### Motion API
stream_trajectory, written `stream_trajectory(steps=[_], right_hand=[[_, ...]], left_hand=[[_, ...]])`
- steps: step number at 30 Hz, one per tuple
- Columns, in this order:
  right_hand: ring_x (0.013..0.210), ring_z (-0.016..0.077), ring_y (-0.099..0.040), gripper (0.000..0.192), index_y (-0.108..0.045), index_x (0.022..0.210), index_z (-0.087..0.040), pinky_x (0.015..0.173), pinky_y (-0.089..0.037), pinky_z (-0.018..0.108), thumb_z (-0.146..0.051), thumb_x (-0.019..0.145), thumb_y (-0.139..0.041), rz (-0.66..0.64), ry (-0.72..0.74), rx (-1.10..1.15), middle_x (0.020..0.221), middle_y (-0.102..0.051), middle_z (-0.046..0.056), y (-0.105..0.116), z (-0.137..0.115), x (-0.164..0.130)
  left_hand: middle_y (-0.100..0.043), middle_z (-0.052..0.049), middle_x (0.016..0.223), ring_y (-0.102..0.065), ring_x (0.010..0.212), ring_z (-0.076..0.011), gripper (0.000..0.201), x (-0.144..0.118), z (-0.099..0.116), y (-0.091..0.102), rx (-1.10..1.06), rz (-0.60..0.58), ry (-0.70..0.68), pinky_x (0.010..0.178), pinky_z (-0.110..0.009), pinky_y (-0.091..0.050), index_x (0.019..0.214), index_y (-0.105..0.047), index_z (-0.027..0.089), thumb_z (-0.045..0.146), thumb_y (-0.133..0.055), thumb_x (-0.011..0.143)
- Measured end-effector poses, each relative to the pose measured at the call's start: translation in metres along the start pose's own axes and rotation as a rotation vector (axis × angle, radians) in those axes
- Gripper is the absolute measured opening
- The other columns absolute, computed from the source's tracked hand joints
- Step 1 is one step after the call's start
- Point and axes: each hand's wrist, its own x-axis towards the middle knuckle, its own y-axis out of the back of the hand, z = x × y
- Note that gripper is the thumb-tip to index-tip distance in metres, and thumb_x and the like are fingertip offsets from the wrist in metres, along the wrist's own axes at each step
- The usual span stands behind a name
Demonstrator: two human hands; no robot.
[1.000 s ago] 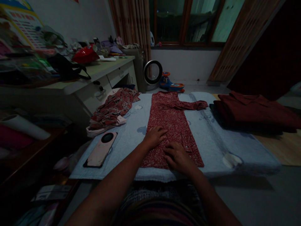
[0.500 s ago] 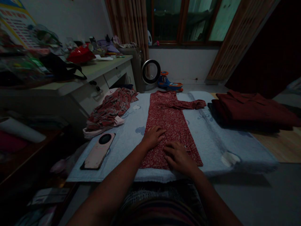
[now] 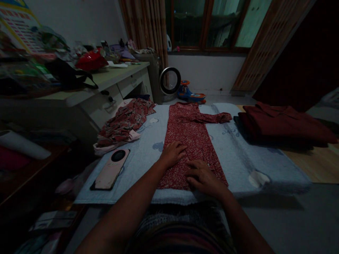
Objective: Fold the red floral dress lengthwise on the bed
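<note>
A red garment with a small pale print (image 3: 185, 135) lies flat in front of me, its neckline at the far end. One sleeve reaches out to the right; the left side is straight, with no sleeve showing there. My left hand (image 3: 173, 154) rests flat on the lower left of the cloth, fingers stretched out. Lower down and to the right, my right hand (image 3: 202, 176) lies on the garment near its hem, fingers apart and slightly bent. Neither hand grips the fabric.
A pale blue cloth (image 3: 143, 165) covers the table. At left lie a phone (image 3: 109, 171) and a crumpled patterned garment (image 3: 124, 123). Folded dark red clothes (image 3: 286, 123) are stacked at right. Beyond stand a cluttered desk (image 3: 111, 79), a ring-shaped fan (image 3: 170, 81) and a ride-on toy (image 3: 190, 93).
My right hand has shifted very slightly over the garment, its fingers a little more bent. My left hand and the garment look the same.
</note>
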Motion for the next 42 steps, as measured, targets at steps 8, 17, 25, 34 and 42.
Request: stream_trajectory(steps=[8, 17, 25, 34, 42], right_hand=[[0.111, 0.0257, -0.053, 0.037, -0.062, 0.126, -0.020, 0.099, -0.042, 0.043, -0.024, 0.089, -0.062, 0.060, -0.096, -0.036, 0.119, -0.060, 0.011, -0.006, -0.008, 0.008], [0.113, 0.0262, -0.051, 0.025, -0.070, 0.112, -0.022, 0.101, -0.041, 0.044, -0.024, 0.088, -0.064, 0.059, -0.039, -0.036, 0.119, -0.058, 0.011, -0.008, -0.005, 0.003], [0.119, 0.0255, -0.050, 0.013, -0.072, 0.097, -0.022, 0.105, -0.039, 0.045, -0.024, 0.091, -0.060, 0.028, -0.023, 0.046, 0.125, -0.057, 0.010, -0.002, -0.002, -0.001], [0.111, 0.0247, -0.052, 0.028, -0.064, 0.119, -0.020, 0.100, -0.041, 0.043, -0.023, 0.091, -0.061, 0.091, -0.102, 0.016, 0.116, -0.060, 0.010, -0.010, -0.007, 0.006], [0.113, 0.0261, -0.049, 0.029, -0.066, 0.110, -0.019, 0.102, -0.040, 0.041, -0.023, 0.081, -0.072, 0.081, -0.080, 0.008, 0.119, -0.056, 0.010, -0.012, -0.004, 0.004]], left_hand=[[-0.054, -0.006, 0.135, -0.048, 0.126, -0.0236, 0.039, -0.001, 0.003, 0.005, -0.003, -0.008, -0.001, 0.107, -0.042, -0.039, 0.135, -0.058, 0.030, 0.040, -0.054, 0.098], [-0.054, -0.006, 0.135, -0.048, 0.127, -0.0247, 0.039, 0.000, 0.005, 0.008, -0.011, -0.033, 0.022, 0.108, -0.043, -0.039, 0.136, -0.058, 0.031, 0.040, -0.054, 0.098], [-0.056, -0.005, 0.133, -0.049, 0.126, -0.0234, 0.038, 0.000, 0.004, 0.005, -0.007, -0.006, 0.012, 0.108, -0.042, -0.039, 0.134, -0.059, 0.031, 0.040, -0.053, 0.098], [-0.055, -0.005, 0.134, -0.048, 0.126, -0.0231, 0.038, 0.000, 0.003, 0.003, -0.022, -0.001, 0.009, 0.109, -0.042, -0.038, 0.134, -0.059, 0.031, 0.039, -0.055, 0.097], [-0.054, -0.005, 0.135, -0.049, 0.126, -0.0234, 0.038, 0.001, 0.002, 0.001, -0.011, -0.005, 0.007, 0.108, -0.042, -0.038, 0.134, -0.059, 0.031, 0.039, -0.055, 0.097]])
